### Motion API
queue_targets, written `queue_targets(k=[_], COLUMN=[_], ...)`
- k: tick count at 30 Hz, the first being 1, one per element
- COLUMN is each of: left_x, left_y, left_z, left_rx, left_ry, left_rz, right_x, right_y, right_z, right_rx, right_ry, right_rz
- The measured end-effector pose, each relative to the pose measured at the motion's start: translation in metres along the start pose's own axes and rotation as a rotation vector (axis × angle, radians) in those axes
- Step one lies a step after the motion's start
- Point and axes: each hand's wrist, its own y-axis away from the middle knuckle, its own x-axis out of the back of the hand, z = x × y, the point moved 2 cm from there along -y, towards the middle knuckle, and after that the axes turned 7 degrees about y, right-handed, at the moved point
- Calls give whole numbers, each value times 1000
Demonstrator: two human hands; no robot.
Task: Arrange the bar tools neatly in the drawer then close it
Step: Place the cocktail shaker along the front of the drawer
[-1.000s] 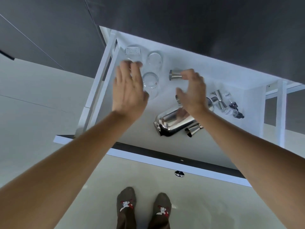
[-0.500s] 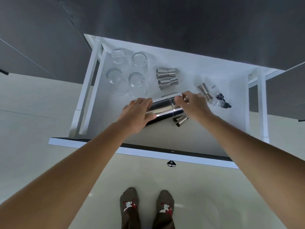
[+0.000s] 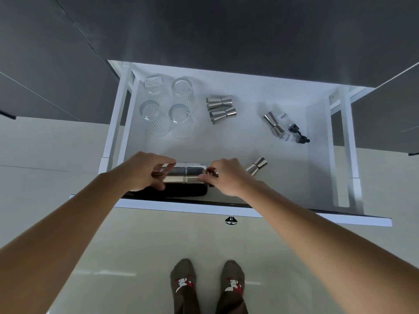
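Observation:
A white drawer (image 3: pixel 249 91) stands pulled open below me. A steel cocktail shaker (image 3: pixel 184 174) lies on its side along the drawer's front edge. My left hand (image 3: pixel 145 171) grips its left end and my right hand (image 3: pixel 223 175) grips its right end. Several ribbed glasses (image 3: pixel 167 109) stand at the back left. Two steel jiggers (image 3: pixel 221 108) lie side by side in the middle. A third jigger (image 3: pixel 273 123) lies at the right beside small dropper bottles (image 3: pixel 293 135). Another jigger (image 3: pixel 257 165) lies just right of my right hand.
The drawer front (image 3: pixel 294 217) with its round metal knob (image 3: pixel 230 220) faces me. Dark cabinet fronts (image 3: pixel 204 30) rise behind the drawer. My feet in brown socks (image 3: pixel 208 286) stand on the pale floor.
Both hands came back from the glasses, took the shaker at its ends and brought it down to the drawer's front edge, lying level left to right. One jigger now lies free beside it.

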Motion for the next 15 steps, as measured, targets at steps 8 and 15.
queue_targets(k=[8, 15], left_x=[12, 24], left_y=[-3, -53], left_z=[28, 94], left_rx=[15, -285], left_ry=[-225, -70], left_rz=[-104, 308], right_x=[9, 57], right_y=[0, -41], right_z=[2, 29], right_rx=[-2, -101], right_ry=[46, 77], right_rz=[-94, 309])
